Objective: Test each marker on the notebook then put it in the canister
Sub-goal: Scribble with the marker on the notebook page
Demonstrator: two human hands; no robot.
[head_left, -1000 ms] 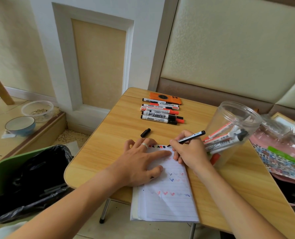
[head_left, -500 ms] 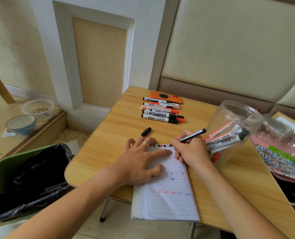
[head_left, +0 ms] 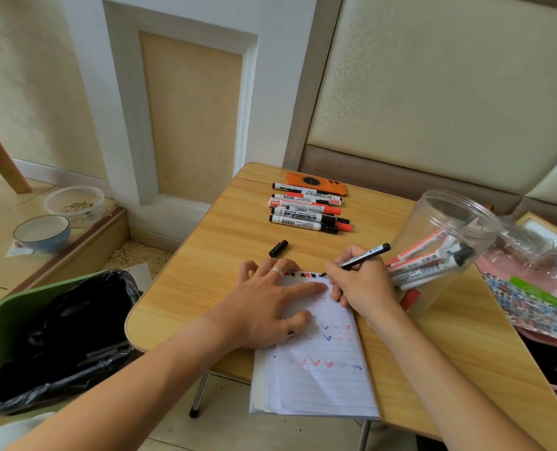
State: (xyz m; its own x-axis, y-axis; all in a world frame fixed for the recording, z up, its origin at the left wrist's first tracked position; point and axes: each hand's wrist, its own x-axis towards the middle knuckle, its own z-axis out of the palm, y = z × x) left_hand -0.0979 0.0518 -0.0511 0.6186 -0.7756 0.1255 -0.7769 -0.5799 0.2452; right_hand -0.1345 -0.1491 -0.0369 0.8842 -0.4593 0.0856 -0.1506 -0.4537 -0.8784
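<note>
1. Your left hand point(head_left: 264, 307) lies flat, fingers spread, holding nothing, pressing the notebook point(head_left: 316, 362) at the table's point(head_left: 205, 288) near edge.
2. One loose black cap point(head_left: 278, 248) lies beyond it.
3. The row of untested markers point(head_left: 306, 211) at the far edge: about six; overlap blurs the count.
4. Your right hand point(head_left: 361, 288) pinches one black marker point(head_left: 365, 255), tip on the page's top edge. Judgement: test stroke in hand; next, recap it.
5. The canister point(head_left: 446, 249), just right of that hand, holds roughly four.

Orange phone point(head_left: 316, 183), green bin point(head_left: 26, 323), blue bowl point(head_left: 42, 232)
</note>
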